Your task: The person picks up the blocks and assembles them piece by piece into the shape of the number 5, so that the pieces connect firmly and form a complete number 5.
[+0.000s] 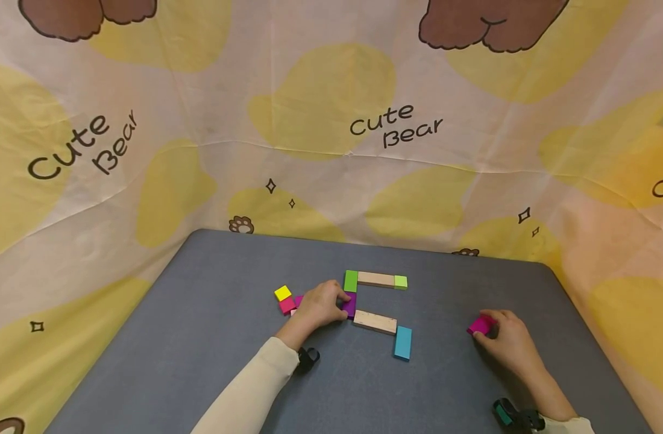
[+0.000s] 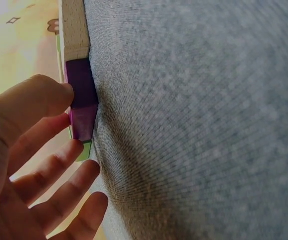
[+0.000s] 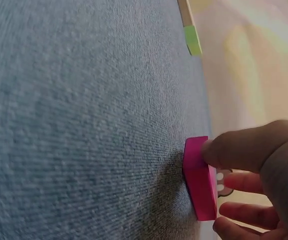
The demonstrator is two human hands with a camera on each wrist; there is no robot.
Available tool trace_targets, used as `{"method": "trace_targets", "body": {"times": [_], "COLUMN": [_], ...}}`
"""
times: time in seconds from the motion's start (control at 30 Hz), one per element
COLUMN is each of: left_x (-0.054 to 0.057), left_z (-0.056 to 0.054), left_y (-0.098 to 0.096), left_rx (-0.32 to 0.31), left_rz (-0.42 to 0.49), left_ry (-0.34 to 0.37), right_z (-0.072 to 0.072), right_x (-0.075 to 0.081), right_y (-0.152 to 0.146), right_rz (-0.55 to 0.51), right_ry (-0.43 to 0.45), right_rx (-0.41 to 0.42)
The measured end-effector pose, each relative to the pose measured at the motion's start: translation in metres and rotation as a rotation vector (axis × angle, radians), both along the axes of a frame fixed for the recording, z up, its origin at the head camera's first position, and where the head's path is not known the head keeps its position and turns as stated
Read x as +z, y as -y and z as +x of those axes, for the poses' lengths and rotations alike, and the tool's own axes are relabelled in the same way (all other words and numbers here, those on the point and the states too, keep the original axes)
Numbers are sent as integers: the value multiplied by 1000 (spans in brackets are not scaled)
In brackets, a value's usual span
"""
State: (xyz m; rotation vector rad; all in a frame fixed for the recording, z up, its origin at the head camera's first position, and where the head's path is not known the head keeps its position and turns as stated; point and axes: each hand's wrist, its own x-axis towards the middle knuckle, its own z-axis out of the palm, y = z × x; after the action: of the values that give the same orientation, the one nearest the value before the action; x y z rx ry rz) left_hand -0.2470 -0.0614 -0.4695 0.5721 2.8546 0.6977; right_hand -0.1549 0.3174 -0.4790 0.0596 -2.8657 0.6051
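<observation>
My left hand [image 1: 319, 304] pinches a purple block [image 1: 350, 307] between thumb and index finger; its other fingers spread loosely in the left wrist view. That block lies on the table between a green block [image 1: 351, 281] and the near end of a plain wooden plank [image 1: 375, 322]. Off to the right, my right hand [image 1: 509, 339] holds a magenta block [image 3: 199, 187] by its side, thumb on the near face and fingers behind. In the right wrist view this block sits low at the grey tabletop, its shadow beside it.
A second wooden plank [image 1: 376, 278] runs from the green block to a light green block [image 1: 401, 282]. A blue block [image 1: 402, 343] meets the nearer plank's right end. Left of my left hand lie a yellow block [image 1: 282, 293] and a pinkish-red block [image 1: 287, 306], with others partly hidden.
</observation>
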Motion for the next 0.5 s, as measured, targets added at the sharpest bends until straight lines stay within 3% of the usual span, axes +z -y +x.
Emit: {"method": "trace_targets", "body": {"times": [0.5], "left_x": [-2], "left_z": [-2], "left_y": [-1], "left_rx": [2], "left_rz": [-8], "left_ry": [7], "right_z": [-3], "right_x": [1], "right_y": [-3], "right_rz": [21], "right_ry": [40], "right_rx": [3]}}
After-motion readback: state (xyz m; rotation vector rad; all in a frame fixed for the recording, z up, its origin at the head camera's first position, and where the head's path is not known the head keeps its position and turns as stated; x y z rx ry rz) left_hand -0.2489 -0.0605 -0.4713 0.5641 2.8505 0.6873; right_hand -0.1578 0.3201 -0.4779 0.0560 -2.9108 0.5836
